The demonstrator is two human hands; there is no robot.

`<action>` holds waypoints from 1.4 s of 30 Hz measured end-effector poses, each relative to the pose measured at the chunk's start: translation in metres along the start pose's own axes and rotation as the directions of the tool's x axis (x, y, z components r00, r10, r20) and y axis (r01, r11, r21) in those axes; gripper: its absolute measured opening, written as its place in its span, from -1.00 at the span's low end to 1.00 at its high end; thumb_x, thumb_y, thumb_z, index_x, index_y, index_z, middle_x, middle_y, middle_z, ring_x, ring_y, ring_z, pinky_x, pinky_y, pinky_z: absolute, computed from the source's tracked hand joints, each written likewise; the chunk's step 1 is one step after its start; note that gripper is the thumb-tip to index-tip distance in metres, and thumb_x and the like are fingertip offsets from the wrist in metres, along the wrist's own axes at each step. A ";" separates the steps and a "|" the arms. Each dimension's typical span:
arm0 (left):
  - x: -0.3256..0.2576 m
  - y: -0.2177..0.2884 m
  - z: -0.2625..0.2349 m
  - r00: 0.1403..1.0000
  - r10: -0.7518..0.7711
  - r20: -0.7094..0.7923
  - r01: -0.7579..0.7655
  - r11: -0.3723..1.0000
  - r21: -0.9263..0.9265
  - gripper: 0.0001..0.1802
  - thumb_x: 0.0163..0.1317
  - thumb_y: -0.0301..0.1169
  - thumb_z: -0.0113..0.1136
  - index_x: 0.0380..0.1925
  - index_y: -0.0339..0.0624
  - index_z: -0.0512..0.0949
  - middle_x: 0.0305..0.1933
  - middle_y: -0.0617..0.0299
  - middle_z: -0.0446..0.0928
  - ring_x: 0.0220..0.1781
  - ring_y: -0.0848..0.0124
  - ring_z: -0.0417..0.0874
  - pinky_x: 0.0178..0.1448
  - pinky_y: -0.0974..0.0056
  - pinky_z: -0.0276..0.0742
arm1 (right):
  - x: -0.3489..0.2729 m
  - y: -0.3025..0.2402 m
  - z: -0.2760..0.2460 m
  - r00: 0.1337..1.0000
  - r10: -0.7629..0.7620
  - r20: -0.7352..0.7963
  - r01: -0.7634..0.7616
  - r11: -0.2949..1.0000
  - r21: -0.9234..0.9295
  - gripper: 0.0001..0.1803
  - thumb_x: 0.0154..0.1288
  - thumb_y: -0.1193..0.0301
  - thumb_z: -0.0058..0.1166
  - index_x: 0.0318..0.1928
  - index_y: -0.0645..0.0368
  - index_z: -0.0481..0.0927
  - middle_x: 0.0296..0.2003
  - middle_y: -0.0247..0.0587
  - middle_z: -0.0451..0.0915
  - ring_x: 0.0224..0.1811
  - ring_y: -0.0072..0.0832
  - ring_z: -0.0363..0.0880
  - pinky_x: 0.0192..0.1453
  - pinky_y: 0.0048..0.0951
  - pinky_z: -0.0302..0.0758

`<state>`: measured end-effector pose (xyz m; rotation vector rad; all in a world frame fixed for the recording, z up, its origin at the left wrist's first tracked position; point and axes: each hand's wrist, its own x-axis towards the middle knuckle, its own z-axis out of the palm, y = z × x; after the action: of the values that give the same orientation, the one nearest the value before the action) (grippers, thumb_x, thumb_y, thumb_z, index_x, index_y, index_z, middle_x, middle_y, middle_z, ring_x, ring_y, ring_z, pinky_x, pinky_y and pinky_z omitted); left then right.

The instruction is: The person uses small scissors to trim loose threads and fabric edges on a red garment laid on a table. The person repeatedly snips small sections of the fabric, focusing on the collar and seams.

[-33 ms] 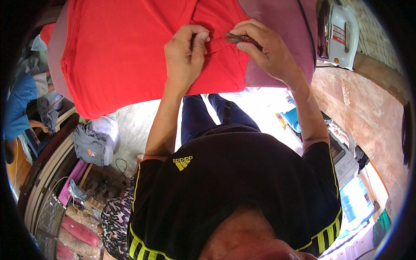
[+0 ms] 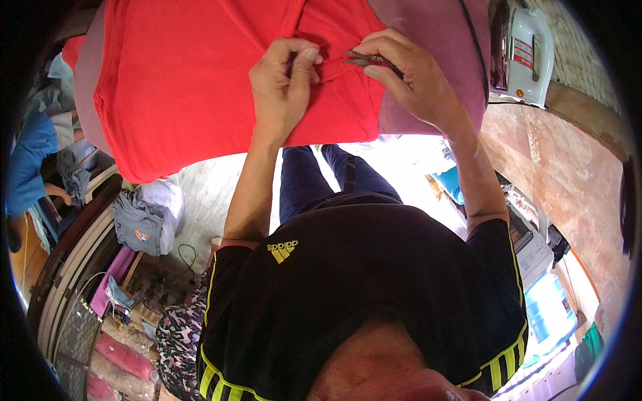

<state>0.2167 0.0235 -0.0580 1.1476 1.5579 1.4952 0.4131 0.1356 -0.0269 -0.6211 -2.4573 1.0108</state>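
The red shirt (image 2: 200, 87) lies spread over the padded pink surface (image 2: 435, 40). The left hand (image 2: 284, 83) is pressed together, pinching a thin red thread near the shirt's middle seam. The right hand (image 2: 411, 77), just beside it, is closed around small snips (image 2: 368, 60) whose tip points at that thread. I think it is best to keep the thread pulled tight and cut close, without nipping the shirt. A white iron (image 2: 525, 53) stands past the shirt's right edge.

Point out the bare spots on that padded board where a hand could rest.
The red garment lies flat and unoccupied left of the left hand. A mauve strip of board shows between the right hand and the white iron. It is crowded around the small snips between the hands.
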 end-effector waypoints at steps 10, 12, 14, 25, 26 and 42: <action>-0.023 0.041 -0.078 0.639 0.002 0.769 0.108 0.990 -0.092 -0.78 0.37 -0.42 0.28 -0.44 -0.33 0.63 -0.44 0.08 0.64 -0.41 0.38 0.64 -0.37 0.29 0.48 | -0.002 -0.003 0.006 0.999 0.037 -0.032 -0.034 0.996 0.088 -0.65 0.32 0.37 0.27 0.07 0.15 0.56 -0.07 -0.12 0.61 -0.06 -0.28 0.70 0.05 -0.31 0.64; -0.012 0.048 -0.058 0.859 0.036 0.510 -0.157 0.968 0.197 -0.84 0.30 -0.44 0.32 -0.38 -0.34 0.66 -0.42 0.03 0.63 -0.40 0.30 0.65 -0.32 0.25 0.49 | 0.000 0.000 0.006 0.999 0.042 -0.002 -0.041 0.997 0.071 -0.60 0.29 0.36 0.31 0.10 0.16 0.54 -0.07 -0.09 0.61 -0.04 -0.28 0.71 0.09 -0.30 0.65; 0.002 0.035 -0.032 0.908 0.299 0.294 -0.387 0.868 0.311 -0.85 0.17 -0.44 0.41 -0.35 -0.32 0.68 -0.34 0.05 0.62 -0.31 0.18 0.65 -0.21 0.19 0.51 | 0.001 -0.006 0.012 0.998 0.018 -0.060 -0.015 0.999 0.048 -0.58 0.30 0.37 0.29 0.12 0.16 0.51 -0.07 -0.08 0.62 -0.03 -0.25 0.72 0.09 -0.27 0.65; -0.014 -0.004 -0.003 0.868 0.479 0.130 -0.463 0.688 0.559 -0.79 -0.10 -0.40 0.59 -0.43 -0.08 0.74 -0.33 0.35 0.61 -0.23 0.37 0.57 -0.04 0.19 0.33 | 0.005 -0.028 -0.002 0.984 0.101 0.148 -0.054 0.953 -0.297 -0.78 0.42 0.38 0.07 0.01 0.14 0.53 -0.03 -0.16 0.54 -0.08 -0.15 0.69 -0.03 -0.14 0.67; -0.014 -0.005 -0.004 0.863 0.489 0.131 -0.473 0.686 0.554 -0.79 -0.11 -0.41 0.59 -0.43 -0.08 0.75 -0.33 0.35 0.61 -0.25 0.38 0.57 -0.05 0.20 0.33 | 0.007 -0.032 -0.003 0.980 0.115 0.164 -0.056 0.944 -0.326 -0.79 0.41 0.38 0.07 0.00 0.13 0.54 -0.04 -0.17 0.53 -0.08 -0.16 0.69 -0.04 -0.14 0.67; -0.015 -0.007 0.000 0.875 0.479 0.074 -0.441 0.722 0.534 -0.75 -0.06 -0.38 0.55 -0.32 -0.05 0.74 -0.28 0.38 0.58 -0.17 0.39 0.56 0.03 0.18 0.28 | 0.013 -0.001 -0.006 0.982 -0.098 0.160 0.131 0.969 -0.209 -0.75 0.39 0.39 0.11 0.03 0.15 0.57 -0.10 -0.22 0.57 -0.14 -0.24 0.69 0.04 -0.16 0.65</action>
<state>0.2213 0.0103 -0.0667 1.9501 1.9042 1.4366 0.4056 0.1449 -0.0200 -0.4788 -2.7262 0.7729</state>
